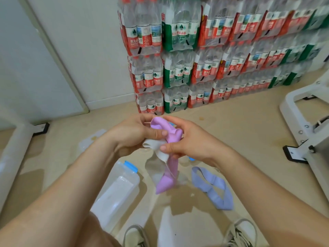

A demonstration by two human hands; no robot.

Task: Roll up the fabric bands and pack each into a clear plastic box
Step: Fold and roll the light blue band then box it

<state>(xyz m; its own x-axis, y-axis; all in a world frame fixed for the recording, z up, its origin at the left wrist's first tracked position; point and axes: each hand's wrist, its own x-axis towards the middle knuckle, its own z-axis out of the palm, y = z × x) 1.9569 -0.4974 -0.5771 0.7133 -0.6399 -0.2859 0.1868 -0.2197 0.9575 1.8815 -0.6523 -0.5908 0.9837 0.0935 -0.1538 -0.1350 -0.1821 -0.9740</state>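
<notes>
Our left hand (131, 138) and right hand (188, 143) pinch the pink band (172, 164). Let's roll it tight so it fits the clear box (114, 193) at seven o'clock.

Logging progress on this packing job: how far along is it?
Done: nothing visibly; the clear plastic box with a blue clasp shows no band inside. In hand: left hand and right hand grip the pink fabric band, its tail hanging unrolled. Left: rolling and boxing it, then the periwinkle fabric band lying loose on the floor.
</notes>
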